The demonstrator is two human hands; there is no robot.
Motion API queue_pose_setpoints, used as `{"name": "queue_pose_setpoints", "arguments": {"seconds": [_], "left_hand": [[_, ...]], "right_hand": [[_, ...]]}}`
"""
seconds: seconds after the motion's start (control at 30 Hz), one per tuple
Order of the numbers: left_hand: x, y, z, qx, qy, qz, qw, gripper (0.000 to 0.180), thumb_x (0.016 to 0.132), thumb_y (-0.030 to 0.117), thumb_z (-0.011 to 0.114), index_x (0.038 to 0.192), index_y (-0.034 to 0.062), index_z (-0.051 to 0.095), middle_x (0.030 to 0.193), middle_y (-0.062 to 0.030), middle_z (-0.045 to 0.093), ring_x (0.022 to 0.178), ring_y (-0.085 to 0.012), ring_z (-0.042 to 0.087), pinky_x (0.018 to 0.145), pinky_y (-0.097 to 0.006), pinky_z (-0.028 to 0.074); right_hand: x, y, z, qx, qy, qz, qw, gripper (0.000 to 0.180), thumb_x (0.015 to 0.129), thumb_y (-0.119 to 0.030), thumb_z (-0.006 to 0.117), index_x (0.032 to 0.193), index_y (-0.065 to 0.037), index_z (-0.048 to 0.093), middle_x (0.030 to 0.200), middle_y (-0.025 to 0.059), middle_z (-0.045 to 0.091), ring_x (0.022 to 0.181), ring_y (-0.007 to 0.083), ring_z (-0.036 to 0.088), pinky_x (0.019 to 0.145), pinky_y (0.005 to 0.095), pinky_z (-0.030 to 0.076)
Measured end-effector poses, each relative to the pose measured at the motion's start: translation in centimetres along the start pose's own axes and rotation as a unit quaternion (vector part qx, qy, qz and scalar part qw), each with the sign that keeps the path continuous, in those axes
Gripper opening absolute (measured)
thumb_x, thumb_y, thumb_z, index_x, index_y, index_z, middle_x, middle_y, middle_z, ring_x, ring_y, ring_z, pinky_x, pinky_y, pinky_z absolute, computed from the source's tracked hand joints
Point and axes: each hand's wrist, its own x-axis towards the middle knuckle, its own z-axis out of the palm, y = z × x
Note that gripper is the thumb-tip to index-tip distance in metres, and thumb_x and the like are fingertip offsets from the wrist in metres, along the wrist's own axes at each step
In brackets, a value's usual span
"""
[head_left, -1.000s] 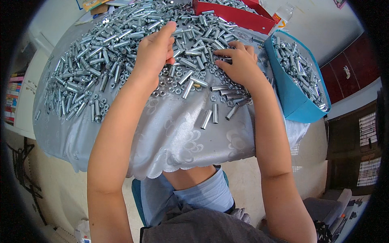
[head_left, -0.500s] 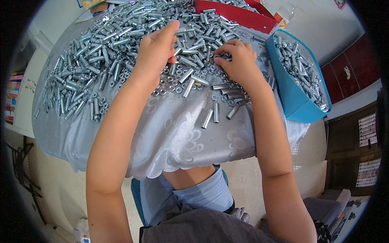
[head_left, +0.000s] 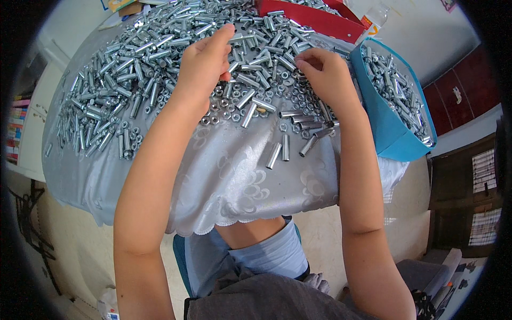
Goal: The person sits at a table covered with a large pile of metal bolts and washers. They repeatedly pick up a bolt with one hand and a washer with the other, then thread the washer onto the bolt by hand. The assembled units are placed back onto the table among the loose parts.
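Both hands were deep in the heap of metal sleeves that covered most of the silver tablecloth. The left hand reached up into the pile with its fingers drawn narrow, tips pinched together at one sleeve — whether it had actually lifted anything I could not tell. The right hand lay curled over the scatter of small hex nuts and loose sleeves in front of it, fingers bent inward as if closed on a piece, though its grip was hidden beneath the knuckles.

To my eye the work had a long way to go. The blue bin at the person's right edge of the table held a fair load of sleeves — so some had been dealt with — and a red tray beyond the hands held more. But the great mass of parts was spread on the cloth, with a few stray sleeves lying apart nearer the hem.
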Motion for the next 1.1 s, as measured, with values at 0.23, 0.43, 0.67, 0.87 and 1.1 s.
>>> {"name": "queue_pose_setpoints", "arguments": {"seconds": [0.23,0.43,0.67,0.87,1.1], "left_hand": [[-0.1,0.1,0.1,0.004,-0.003,0.002,1.000,0.042,0.080,0.043,0.060,0.057,0.0181,0.035,0.054,0.0076,0.030,0.049,-0.0044,0.033,0.051,-0.022,0.035],[-0.2,0.1,0.0,0.002,-0.011,0.004,1.000,0.042,0.080,0.043,0.060,0.058,0.0180,0.035,0.054,0.0074,0.030,0.049,-0.0045,0.033,0.051,-0.022,0.035],[-0.1,0.1,0.2,0.001,0.000,0.000,1.000,0.041,0.080,0.042,0.060,0.058,0.0180,0.035,0.054,0.0074,0.030,0.048,-0.0049,0.032,0.051,-0.022,0.035],[-0.3,0.0,0.5,0.019,0.011,0.004,1.000,0.041,0.079,0.043,0.061,0.058,0.0179,0.036,0.053,0.0078,0.030,0.048,-0.0047,0.032,0.051,-0.022,0.034],[0.6,-0.8,-0.5,0.023,-0.008,0.004,1.000,0.045,0.077,0.043,0.064,0.081,-0.0010,0.057,0.061,0.0026,0.045,0.051,-0.0056,0.041,0.048,-0.022,0.038]], "right_hand": [[0.2,0.5,0.5,-0.063,-0.029,-0.017,0.997,0.018,0.078,-0.012,0.060,0.089,0.001,0.064,0.076,0.0136,0.064,0.071,0.0210,0.061,0.069,0.0303,0.047],[-0.4,0.1,-0.8,-0.149,-0.089,0.010,0.985,0.015,0.073,-0.011,0.060,0.085,-0.007,0.068,0.078,0.0156,0.064,0.074,0.0295,0.062,0.070,0.0357,0.049],[-0.5,-0.1,-0.5,-0.154,-0.126,-0.022,0.980,0.018,0.074,-0.006,0.062,0.091,-0.003,0.067,0.082,0.0157,0.064,0.074,0.0243,0.061,0.071,0.0317,0.047],[-0.3,0.2,0.0,-0.180,-0.116,-0.025,0.977,0.017,0.073,-0.013,0.064,0.088,-0.008,0.068,0.084,0.0139,0.064,0.079,0.0286,0.061,0.073,0.0362,0.047],[0.1,0.7,0.4,-0.172,-0.111,-0.013,0.979,0.015,0.073,-0.019,0.064,0.083,-0.008,0.067,0.085,0.0132,0.064,0.083,0.0304,0.060,0.074,0.0389,0.047]]}}
